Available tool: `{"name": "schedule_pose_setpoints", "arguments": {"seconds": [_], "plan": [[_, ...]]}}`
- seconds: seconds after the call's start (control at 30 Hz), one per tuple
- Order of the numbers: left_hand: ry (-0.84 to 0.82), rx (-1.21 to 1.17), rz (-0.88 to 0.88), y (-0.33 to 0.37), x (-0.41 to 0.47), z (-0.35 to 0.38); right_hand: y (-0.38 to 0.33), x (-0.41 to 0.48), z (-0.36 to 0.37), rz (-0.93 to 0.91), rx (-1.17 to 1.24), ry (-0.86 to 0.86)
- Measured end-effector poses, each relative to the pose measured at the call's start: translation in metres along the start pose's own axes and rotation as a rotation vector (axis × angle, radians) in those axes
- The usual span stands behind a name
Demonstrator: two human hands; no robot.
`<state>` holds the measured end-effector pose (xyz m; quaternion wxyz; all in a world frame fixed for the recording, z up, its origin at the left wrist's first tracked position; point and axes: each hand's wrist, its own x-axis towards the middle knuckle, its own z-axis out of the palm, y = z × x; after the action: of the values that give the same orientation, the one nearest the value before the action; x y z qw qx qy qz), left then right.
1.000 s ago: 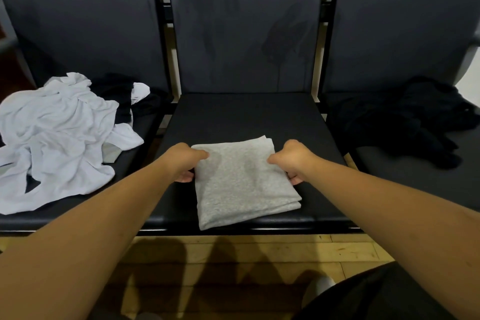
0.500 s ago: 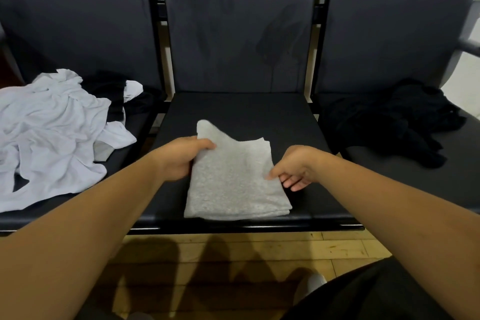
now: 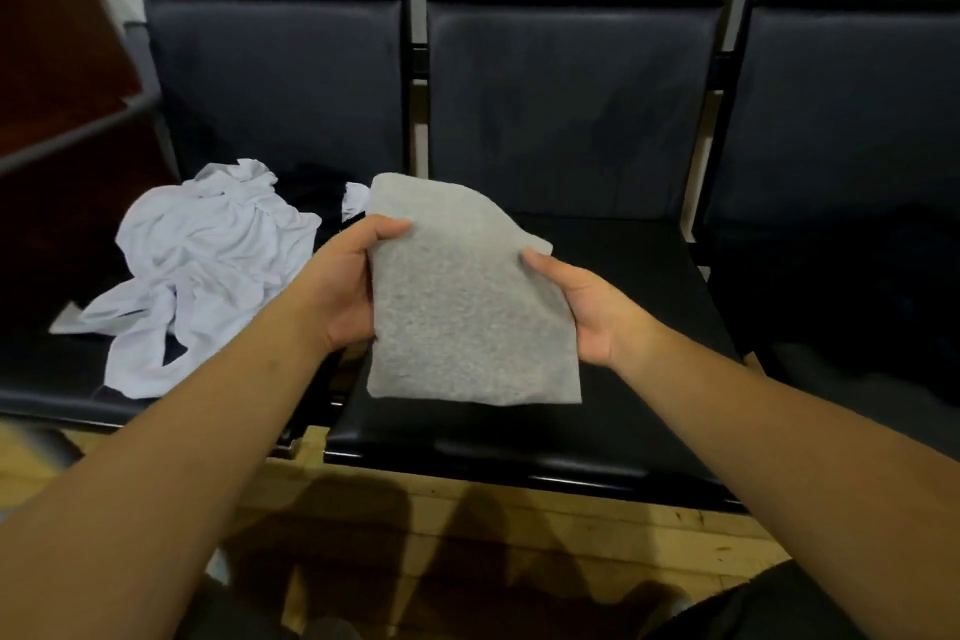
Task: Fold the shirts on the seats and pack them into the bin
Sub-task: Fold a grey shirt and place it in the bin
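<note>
- Dark padded seats in a row fill the frame; middle seat [image 3: 597,327] at centre, wood floor [image 3: 597,525] along 6 o'clock.
- Folded grey shirt [image 3: 467,307] now lifted clear of the middle seat, held up in the air between both hands; half a second ago it lay flat on the cushion.
- Left hand [image 3: 348,286] clamps the shirt's left edge, thumb on top, fingers hidden behind the cloth.
- Right hand [image 3: 587,307] supports the right edge from below, thumb pressed on the fabric, palm cupped; earlier its fingers only rested loosely on the edge.
- Shirt's far corner points toward 12 o'clock, near edge hangs straight, slightly tilted.
- Crumpled white shirt [image 3: 202,270] on the left seat at 9 o'clock, dark garment [image 3: 311,192] behind it, both unchanged.
- View has swung left: dark reddish bin-like shape [image 3: 62,120] now visible at 10 o'clock, blurred, cannot tell what it is.
- Right seat at 3 o'clock too dark to make out its contents.
</note>
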<state>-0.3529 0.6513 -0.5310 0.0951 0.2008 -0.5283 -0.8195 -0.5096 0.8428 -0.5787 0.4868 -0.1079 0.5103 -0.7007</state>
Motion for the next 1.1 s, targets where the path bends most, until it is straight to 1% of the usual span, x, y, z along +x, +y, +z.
{"name": "schedule_pose_setpoints", "arguments": {"seconds": [0.1,0.2,0.33,0.47,0.6,0.8,0.9,0.97,1.1], "plan": [[0.126,0.076,0.002,0.012,-0.014,-0.032,-0.009,0.013,0.041,-0.182,-0.116,0.063],[0.25,0.044,0.076,0.024,-0.029,-0.068,-0.011,0.031,0.091,-0.312,-0.218,-0.006],[0.409,-0.022,0.206,0.037,-0.065,-0.136,-0.002,0.063,0.165,-0.361,-0.322,-0.115],[0.567,-0.009,0.342,0.031,-0.117,-0.213,0.04,0.095,0.243,-0.35,-0.45,-0.232],[0.736,-0.045,0.38,0.007,-0.178,-0.278,0.109,0.118,0.315,-0.281,-0.555,-0.336],[0.967,-0.169,0.325,-0.067,-0.274,-0.35,0.225,0.133,0.391,-0.089,-0.738,-0.504],[1.058,-0.273,0.295,-0.12,-0.311,-0.372,0.287,0.132,0.412,0.028,-0.822,-0.575],[1.099,-0.322,0.266,-0.148,-0.326,-0.375,0.32,0.13,0.414,0.102,-0.831,-0.596],[1.206,-0.389,0.185,-0.207,-0.359,-0.382,0.387,0.124,0.413,0.272,-0.971,-0.679]]}}
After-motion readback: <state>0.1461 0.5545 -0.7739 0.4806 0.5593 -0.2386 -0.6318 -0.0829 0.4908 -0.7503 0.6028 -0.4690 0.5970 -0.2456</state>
